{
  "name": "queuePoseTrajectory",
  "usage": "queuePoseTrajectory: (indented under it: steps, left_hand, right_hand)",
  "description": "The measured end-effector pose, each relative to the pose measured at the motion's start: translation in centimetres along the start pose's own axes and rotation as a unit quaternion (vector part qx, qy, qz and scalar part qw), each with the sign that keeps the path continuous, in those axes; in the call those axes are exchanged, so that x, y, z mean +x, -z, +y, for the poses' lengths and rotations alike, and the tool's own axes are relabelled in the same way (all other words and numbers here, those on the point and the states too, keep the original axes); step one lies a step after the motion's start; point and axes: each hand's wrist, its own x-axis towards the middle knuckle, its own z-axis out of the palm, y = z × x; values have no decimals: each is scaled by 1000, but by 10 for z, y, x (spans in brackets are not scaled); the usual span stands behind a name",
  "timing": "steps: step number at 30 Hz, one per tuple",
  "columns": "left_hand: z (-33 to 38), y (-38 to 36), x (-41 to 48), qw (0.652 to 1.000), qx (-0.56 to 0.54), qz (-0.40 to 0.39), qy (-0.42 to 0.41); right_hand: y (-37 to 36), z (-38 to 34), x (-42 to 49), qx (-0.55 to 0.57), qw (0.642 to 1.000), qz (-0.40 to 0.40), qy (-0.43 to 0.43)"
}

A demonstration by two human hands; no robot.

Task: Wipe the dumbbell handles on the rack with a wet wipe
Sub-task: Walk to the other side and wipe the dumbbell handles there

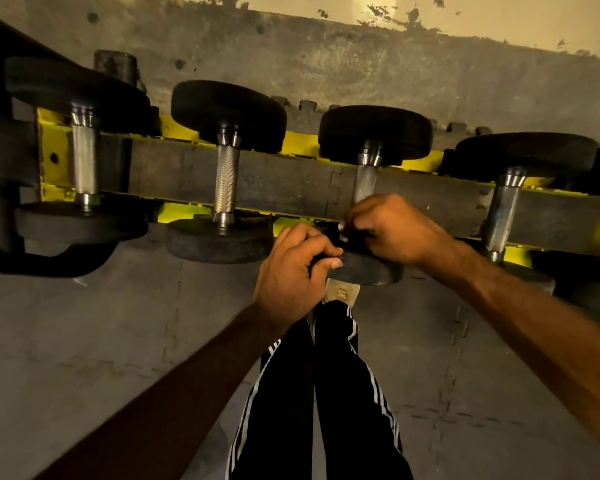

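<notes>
Several black dumbbells lie across a yellow rack [302, 140], their knurled steel handles pointing toward me. In front of the third dumbbell's handle [365, 183], both hands meet over its near weight plate [371, 268]. My left hand [291, 271] grips a small dark pack [326, 258] by its lower end. My right hand [395, 230] curls over the pack's upper end and pinches a small white bit [342, 231] there, probably a wet wipe. Most of the pack is hidden by my fingers. The second handle [226, 178] and the fourth handle [503, 216] are untouched on either side.
The largest dumbbell [84, 157] sits at the rack's left end beside a dark frame post [0, 161]. Grey interlocking floor mats [118, 341] lie below. My legs in black striped trousers [326, 393] and one shoe [342, 292] stand under the hands. A stained wall [395, 64] is behind the rack.
</notes>
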Motion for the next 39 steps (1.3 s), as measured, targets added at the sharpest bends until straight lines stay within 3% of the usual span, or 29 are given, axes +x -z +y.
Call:
queuePoseTrajectory:
  steps: [2, 5, 6, 9, 11, 13, 18, 22, 24, 27, 29, 33, 36, 39]
  left_hand:
    - [-1, 2, 0, 1000, 0, 2, -6]
    - [0, 4, -2, 1000, -1, 8, -2]
    - [0, 4, -2, 1000, -2, 9, 0]
    - [1, 3, -1, 1000, -4, 11, 3]
    - [0, 3, -1, 1000, -3, 11, 5]
    - [-1, 3, -3, 1000, -3, 14, 9]
    - [1, 1, -7, 1000, -8, 20, 4]
    - [-3, 3, -3, 1000, -2, 27, -8]
    - [-5, 3, -3, 1000, -3, 25, -12]
    - [-6, 2, -4, 1000, -6, 17, -10]
    - [-6, 2, -4, 1000, -6, 18, -9]
    - [-6, 2, -2, 1000, 1, 16, -15]
    - [-6, 2, -3, 1000, 3, 10, -23]
    - [-6, 2, -1, 1000, 3, 14, -21]
  right_hand:
    - [4, -3, 8, -48, 997, -57, -24]
    - [16, -12, 31, -112, 987, 11, -111]
    - [20, -17, 40, -133, 981, 0, -143]
    - [27, -44, 62, -205, 960, -128, -143]
    - [28, -55, 68, -189, 953, -199, -132]
    - [32, -53, 71, -174, 950, -217, -145]
    - [32, -34, 57, -226, 964, -32, -136]
    - [9, -22, 26, -123, 989, -62, -53]
    - [2, -13, 17, -36, 996, 37, -79]
    - [-10, -1, 11, 90, 931, 289, -202]
    - [-20, -5, 7, 178, 880, 354, -262]
    - [-36, -16, -9, 342, 808, 311, -366]
    - [-35, 0, -4, 491, 711, 268, -426]
    - [-30, 27, 22, 545, 652, 302, -432]
